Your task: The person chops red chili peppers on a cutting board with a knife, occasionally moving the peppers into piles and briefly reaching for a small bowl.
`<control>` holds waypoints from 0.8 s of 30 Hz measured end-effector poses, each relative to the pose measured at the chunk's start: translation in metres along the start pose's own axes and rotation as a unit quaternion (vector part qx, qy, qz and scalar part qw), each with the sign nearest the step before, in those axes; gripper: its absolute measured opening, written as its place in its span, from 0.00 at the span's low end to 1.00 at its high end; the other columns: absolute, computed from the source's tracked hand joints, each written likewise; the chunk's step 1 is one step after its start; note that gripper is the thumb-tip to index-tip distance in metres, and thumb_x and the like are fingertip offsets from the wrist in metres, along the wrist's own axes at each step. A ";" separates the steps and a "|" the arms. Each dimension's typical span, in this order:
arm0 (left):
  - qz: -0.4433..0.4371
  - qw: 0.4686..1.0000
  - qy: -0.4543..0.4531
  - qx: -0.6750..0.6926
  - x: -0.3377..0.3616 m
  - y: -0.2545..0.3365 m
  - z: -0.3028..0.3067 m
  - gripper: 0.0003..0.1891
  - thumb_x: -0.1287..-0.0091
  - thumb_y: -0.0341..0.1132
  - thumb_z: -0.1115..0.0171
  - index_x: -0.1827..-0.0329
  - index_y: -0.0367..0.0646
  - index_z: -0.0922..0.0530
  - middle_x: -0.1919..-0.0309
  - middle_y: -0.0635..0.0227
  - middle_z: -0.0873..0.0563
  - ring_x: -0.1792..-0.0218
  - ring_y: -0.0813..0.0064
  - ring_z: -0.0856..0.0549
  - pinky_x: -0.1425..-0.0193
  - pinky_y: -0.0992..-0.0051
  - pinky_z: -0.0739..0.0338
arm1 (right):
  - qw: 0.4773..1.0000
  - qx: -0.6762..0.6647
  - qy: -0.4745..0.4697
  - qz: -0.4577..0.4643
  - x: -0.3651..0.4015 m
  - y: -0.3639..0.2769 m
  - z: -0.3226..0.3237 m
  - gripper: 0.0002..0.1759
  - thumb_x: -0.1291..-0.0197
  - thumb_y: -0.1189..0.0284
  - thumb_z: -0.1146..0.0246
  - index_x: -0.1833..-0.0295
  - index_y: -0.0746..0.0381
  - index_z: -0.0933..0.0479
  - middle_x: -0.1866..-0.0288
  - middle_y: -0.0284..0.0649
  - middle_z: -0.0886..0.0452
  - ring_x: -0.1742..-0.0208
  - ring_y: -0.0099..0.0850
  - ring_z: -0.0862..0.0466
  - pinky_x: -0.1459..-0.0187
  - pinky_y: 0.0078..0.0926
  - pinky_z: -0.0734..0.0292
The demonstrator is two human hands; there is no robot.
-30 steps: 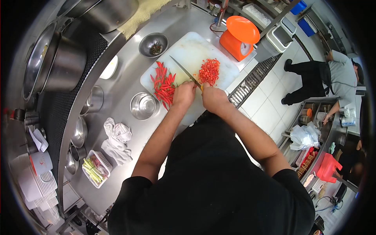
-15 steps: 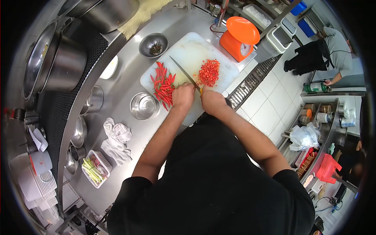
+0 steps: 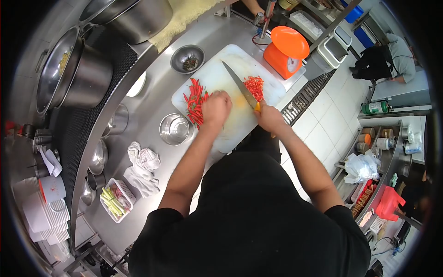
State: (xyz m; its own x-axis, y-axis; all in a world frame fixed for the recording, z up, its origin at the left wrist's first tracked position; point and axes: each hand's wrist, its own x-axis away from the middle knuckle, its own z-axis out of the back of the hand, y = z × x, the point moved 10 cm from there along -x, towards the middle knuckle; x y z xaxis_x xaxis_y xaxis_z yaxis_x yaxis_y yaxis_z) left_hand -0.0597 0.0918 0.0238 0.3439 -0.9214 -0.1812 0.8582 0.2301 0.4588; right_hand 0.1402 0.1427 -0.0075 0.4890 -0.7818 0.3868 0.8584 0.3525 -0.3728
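Observation:
A white cutting board (image 3: 217, 71) lies on the steel counter. My right hand (image 3: 269, 117) grips the yellow-handled knife (image 3: 242, 87), whose blade lies against the pile of chopped red chilli (image 3: 254, 86). My left hand (image 3: 216, 107) rests on the board beside a heap of whole red chillies (image 3: 195, 100), fingers curled at the heap's edge; whether it holds one is hidden.
An orange kitchen scale (image 3: 286, 51) stands behind the board. A small steel bowl (image 3: 187, 58) holds scraps; an empty one (image 3: 175, 129) sits left of the board. White cloths (image 3: 143, 166), a tub of greens (image 3: 115, 198), large pots (image 3: 78, 69). A person (image 3: 387, 57) crouches at far right.
My right hand swung the knife right, against the chopped pile, which is now pushed tighter. My left hand shifted left to the whole chillies. The person in the background moved away.

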 end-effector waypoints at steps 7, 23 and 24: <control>0.096 0.990 0.087 -0.062 -0.104 -0.104 0.075 0.07 0.31 0.39 0.34 0.58 0.51 0.11 0.62 0.64 0.07 0.58 0.56 0.08 0.52 0.56 0.14 | 0.998 0.046 0.027 0.018 0.001 -0.008 0.001 0.22 0.26 0.62 0.39 0.40 0.69 0.29 0.61 0.56 0.10 0.57 0.55 0.09 0.52 0.53 0.14; 0.075 0.972 -0.179 -0.134 -0.034 -0.065 -0.005 0.12 0.32 0.37 0.36 0.53 0.41 0.12 0.52 0.51 0.08 0.50 0.50 0.09 0.44 0.53 0.14 | 0.998 0.034 0.044 0.011 0.002 -0.015 -0.006 0.15 0.25 0.65 0.41 0.46 0.66 0.31 0.62 0.56 0.10 0.58 0.55 0.08 0.54 0.54 0.15; 0.074 0.972 -0.173 -0.137 -0.035 -0.066 -0.007 0.12 0.32 0.38 0.34 0.52 0.41 0.12 0.54 0.52 0.08 0.51 0.50 0.08 0.45 0.53 0.14 | 0.998 0.033 0.045 0.012 0.002 -0.016 -0.005 0.16 0.25 0.65 0.41 0.46 0.66 0.31 0.61 0.56 0.10 0.58 0.55 0.09 0.54 0.54 0.15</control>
State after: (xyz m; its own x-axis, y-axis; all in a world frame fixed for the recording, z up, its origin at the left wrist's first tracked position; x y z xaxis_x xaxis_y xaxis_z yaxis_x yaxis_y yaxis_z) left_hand -0.1261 0.1105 -0.0063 0.3627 -0.9112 0.1952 0.8951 0.3989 0.1990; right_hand 0.1266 0.1326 -0.0045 0.4970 -0.8142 0.3003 0.8560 0.4032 -0.3235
